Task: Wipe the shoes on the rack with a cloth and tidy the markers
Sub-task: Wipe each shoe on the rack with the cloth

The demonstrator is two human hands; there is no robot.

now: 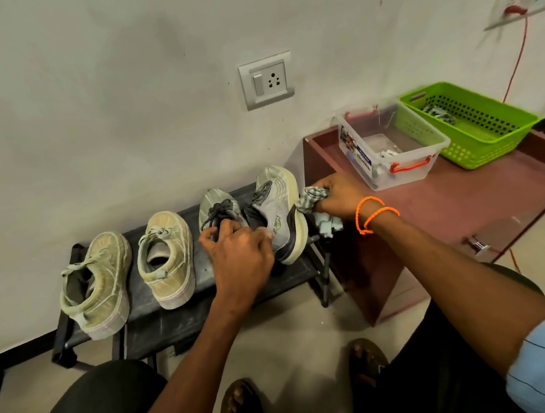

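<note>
Wiping under way on the far-right grey shoe (279,219).
Left hand (239,252) steadies it; right hand (333,197) clutches cloth (313,199); markers untidied.

A low black rack (182,318) stands against the wall, carrying two tan shoes (166,259) left of the fingers (208,242) and two grey trainers (278,212) at them. Right of the fingers, a maroon cabinet top (463,201) bears a clear box (388,148) and a green basket (469,124).
</note>
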